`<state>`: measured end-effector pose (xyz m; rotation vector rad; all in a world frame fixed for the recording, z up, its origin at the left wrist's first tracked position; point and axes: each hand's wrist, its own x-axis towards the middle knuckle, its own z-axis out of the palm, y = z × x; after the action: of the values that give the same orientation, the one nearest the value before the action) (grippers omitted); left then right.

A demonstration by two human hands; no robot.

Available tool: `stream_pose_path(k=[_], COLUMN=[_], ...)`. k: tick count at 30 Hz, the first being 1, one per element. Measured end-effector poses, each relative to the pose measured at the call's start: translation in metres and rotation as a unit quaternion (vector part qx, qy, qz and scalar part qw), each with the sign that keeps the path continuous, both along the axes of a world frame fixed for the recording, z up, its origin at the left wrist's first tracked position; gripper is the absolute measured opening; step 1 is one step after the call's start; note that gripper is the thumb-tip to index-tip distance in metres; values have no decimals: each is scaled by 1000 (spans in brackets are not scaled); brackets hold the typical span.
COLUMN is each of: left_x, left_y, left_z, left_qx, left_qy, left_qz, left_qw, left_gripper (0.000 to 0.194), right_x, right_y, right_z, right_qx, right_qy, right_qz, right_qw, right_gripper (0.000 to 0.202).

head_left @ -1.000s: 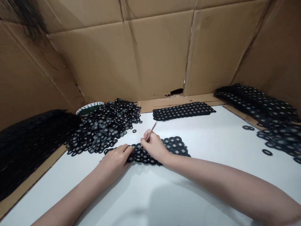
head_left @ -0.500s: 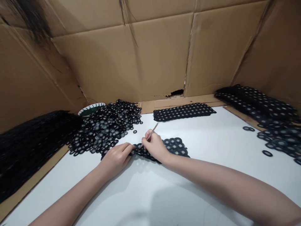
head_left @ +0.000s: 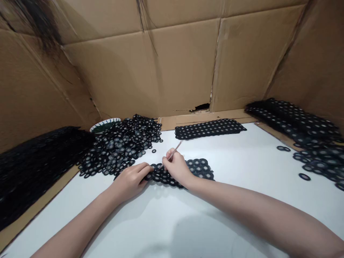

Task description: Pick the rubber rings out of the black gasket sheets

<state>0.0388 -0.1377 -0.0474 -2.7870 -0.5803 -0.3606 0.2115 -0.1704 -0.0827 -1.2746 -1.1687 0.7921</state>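
On the white board lies a panel of joined black rings (head_left: 199, 165), under both hands. My left hand (head_left: 131, 179) has its fingers closed on the panel's left part, thumb and fingertips pinching the rings. My right hand (head_left: 177, 168) rests over the panel's middle and pinches a thin, pinkish-grey rod (head_left: 175, 149), held slanted like a pen. The rod's lower end points down to the rings beside my left fingertips; its very tip is too small to make out.
A heap of loose black rings (head_left: 120, 139) is behind my left hand, by a patterned dish (head_left: 104, 124). Finished-looking ring strip (head_left: 211, 129) lies at the back. Stacked ring panels (head_left: 292, 116) stand right, a dark pile (head_left: 40, 165) left. Cardboard walls (head_left: 185, 68) surround the white board (head_left: 150, 229).
My left hand has shifted slightly left, and more of the panel's front rings show between the hands. The right hand holds the rod in nearly the same place.
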Motion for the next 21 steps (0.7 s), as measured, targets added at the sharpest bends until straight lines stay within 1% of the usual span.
stream_pose_path(k=[3,5,7,11,13,17,19,21], left_x=[0,1,3,7,7,6,4,3], left_y=[1,0,-2,-6,-6,-2,1,3], left_z=[-1,-3,-5,-6,-6,-4,-2,0], left_qx=[13,19,15,-6,-9,10,8,-15], left_qy=[-23,-48,-75,-121,-130,-138,-138,-122], left_qz=[-7,0,21,83,97,86,63,31], left_qw=[1000,999,997,989,987,987,988,992], left_gripper=[28,28,28,25,27,26,25,28], right_x=[0,0,0,-1,-1,0,1,1], right_y=[1,1,2,1,0,1,2,2], right_z=[-1,-2,-3,-4,-4,-2,-1,-1], right_qx=[-6,-13,-17,-27,-32,-36,-39,-43], right_qy=[16,29,38,38,34,37,43,46], right_qz=[-3,-11,-29,-59,-64,-55,-47,-39], right_qw=[1000,999,999,997,997,997,997,997], right_gripper=[7,7,7,8,9,8,8,8])
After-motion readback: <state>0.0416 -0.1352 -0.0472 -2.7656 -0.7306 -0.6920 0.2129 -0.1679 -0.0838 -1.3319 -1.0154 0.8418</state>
